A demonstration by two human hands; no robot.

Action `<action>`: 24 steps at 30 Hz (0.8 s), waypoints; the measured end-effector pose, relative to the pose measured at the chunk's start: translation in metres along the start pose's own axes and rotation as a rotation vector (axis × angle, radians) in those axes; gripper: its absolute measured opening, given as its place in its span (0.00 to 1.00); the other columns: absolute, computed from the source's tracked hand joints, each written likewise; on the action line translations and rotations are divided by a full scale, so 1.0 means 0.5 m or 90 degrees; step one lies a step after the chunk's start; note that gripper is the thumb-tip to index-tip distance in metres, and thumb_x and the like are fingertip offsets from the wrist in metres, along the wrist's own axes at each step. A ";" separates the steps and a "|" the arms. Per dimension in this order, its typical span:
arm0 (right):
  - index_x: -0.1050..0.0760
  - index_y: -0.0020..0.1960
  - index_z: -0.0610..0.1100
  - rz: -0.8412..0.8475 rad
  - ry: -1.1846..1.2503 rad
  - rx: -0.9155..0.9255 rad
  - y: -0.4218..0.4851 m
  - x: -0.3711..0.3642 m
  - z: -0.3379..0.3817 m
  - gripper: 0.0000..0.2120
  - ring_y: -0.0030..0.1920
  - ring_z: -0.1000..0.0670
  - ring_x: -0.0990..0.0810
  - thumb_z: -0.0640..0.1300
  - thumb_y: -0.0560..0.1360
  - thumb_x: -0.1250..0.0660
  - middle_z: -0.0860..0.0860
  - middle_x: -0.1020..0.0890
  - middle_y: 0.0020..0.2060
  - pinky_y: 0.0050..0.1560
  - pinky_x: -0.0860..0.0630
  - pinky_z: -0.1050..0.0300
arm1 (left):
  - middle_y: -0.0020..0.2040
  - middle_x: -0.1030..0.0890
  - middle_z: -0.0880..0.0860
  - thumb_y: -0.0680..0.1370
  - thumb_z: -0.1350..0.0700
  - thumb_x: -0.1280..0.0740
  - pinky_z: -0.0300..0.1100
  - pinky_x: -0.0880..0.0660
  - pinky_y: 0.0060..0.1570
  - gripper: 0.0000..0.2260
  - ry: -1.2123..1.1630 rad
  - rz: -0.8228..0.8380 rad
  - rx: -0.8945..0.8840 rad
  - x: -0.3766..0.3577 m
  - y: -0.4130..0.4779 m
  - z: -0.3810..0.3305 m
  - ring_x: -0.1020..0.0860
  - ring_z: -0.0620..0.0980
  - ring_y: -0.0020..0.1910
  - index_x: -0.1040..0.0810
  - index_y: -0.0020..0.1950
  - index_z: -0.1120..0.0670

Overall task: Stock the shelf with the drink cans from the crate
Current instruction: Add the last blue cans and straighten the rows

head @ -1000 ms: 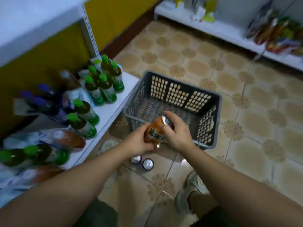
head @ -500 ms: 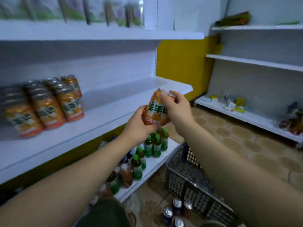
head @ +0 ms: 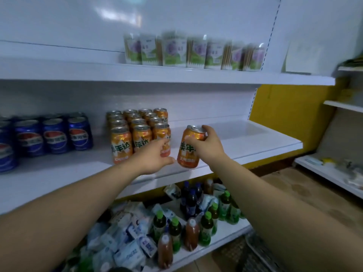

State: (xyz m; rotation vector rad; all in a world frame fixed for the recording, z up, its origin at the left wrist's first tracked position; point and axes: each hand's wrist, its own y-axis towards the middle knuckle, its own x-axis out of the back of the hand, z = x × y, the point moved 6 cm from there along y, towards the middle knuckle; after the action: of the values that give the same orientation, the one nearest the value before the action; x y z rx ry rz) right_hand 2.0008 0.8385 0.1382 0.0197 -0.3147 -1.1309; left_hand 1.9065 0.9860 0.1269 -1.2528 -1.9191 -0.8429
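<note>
The can [head: 189,149] is held nearly upright, top tipped right, at the shelf [head: 255,141] front, beside the stocked cans [head: 137,130]. Its upper part is gripped by the right hand [head: 207,147]; the left hand [head: 154,159] is spread against those cans.

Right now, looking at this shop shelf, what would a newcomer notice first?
The right hand grips an orange metal drink can by its top, at the front of the white middle shelf. Just left, the left hand reaches toward a tidy block of matching orange cans, with blue cola cans farther left.
</note>
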 end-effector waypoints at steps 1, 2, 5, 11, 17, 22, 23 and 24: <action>0.40 0.75 0.48 0.007 -0.003 -0.001 0.017 -0.012 -0.008 0.35 0.60 0.46 0.25 0.48 0.73 0.27 0.50 0.26 0.59 0.62 0.25 0.46 | 0.72 0.32 0.51 0.73 0.45 0.29 0.44 0.32 0.65 0.33 0.036 -0.007 -0.007 0.014 0.013 0.011 0.30 0.51 0.67 0.37 0.74 0.52; 0.40 0.75 0.48 0.014 -0.009 -0.003 0.035 -0.023 -0.019 0.35 0.61 0.45 0.25 0.47 0.73 0.27 0.49 0.26 0.61 0.62 0.26 0.46 | 0.70 0.29 0.50 0.73 0.44 0.30 0.45 0.30 0.63 0.30 0.074 -0.020 -0.012 0.029 0.026 0.021 0.28 0.51 0.65 0.34 0.72 0.52; 0.40 0.75 0.48 0.025 -0.039 -0.002 0.087 -0.051 -0.051 0.35 0.62 0.44 0.25 0.46 0.73 0.27 0.47 0.26 0.64 0.62 0.26 0.47 | 0.65 0.25 0.50 0.75 0.44 0.34 0.48 0.27 0.58 0.23 0.264 -0.093 -0.045 0.070 0.060 0.025 0.25 0.51 0.60 0.29 0.68 0.50; 0.45 0.77 0.49 0.063 -0.040 0.053 0.179 -0.087 -0.090 0.37 0.63 0.45 0.25 0.45 0.74 0.29 0.49 0.27 0.64 0.60 0.27 0.51 | 0.66 0.27 0.49 0.76 0.42 0.36 0.49 0.31 0.61 0.21 0.312 -0.194 -0.093 0.102 0.129 0.026 0.29 0.53 0.62 0.27 0.66 0.48; 0.52 0.79 0.52 0.103 -0.056 0.080 0.257 -0.117 -0.114 0.37 0.67 0.44 0.28 0.45 0.78 0.33 0.47 0.30 0.70 0.63 0.31 0.52 | 0.79 0.53 0.49 0.69 0.24 0.49 0.57 0.48 0.73 0.41 0.381 0.040 0.157 0.089 0.202 0.121 0.53 0.57 0.77 0.54 0.77 0.41; 0.57 0.79 0.50 0.146 -0.117 0.097 0.323 -0.144 -0.119 0.37 0.69 0.43 0.31 0.47 0.80 0.36 0.46 0.31 0.71 0.66 0.34 0.52 | 0.79 0.53 0.48 0.68 0.23 0.51 0.58 0.45 0.72 0.43 0.377 0.044 0.166 0.076 0.212 0.134 0.51 0.57 0.77 0.56 0.77 0.41; 0.58 0.79 0.51 0.156 -0.115 0.092 0.337 -0.153 -0.119 0.37 0.70 0.43 0.31 0.47 0.80 0.36 0.46 0.32 0.72 0.67 0.35 0.51 | 0.79 0.53 0.48 0.67 0.23 0.51 0.58 0.45 0.72 0.43 0.377 0.046 0.167 0.076 0.214 0.136 0.52 0.57 0.77 0.57 0.77 0.41; 0.59 0.79 0.51 0.167 -0.116 0.085 0.349 -0.162 -0.118 0.38 0.71 0.43 0.32 0.47 0.80 0.37 0.46 0.32 0.73 0.68 0.35 0.50 | 0.79 0.53 0.48 0.68 0.23 0.51 0.59 0.45 0.72 0.43 0.378 0.049 0.167 0.076 0.215 0.138 0.52 0.56 0.77 0.57 0.77 0.40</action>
State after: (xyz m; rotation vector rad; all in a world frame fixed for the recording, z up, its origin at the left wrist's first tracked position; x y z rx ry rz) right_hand 2.1393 0.9775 0.0929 -0.0068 -0.5402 -0.8504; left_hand 1.9821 1.0954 0.1359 -0.7967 -1.4350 -0.7817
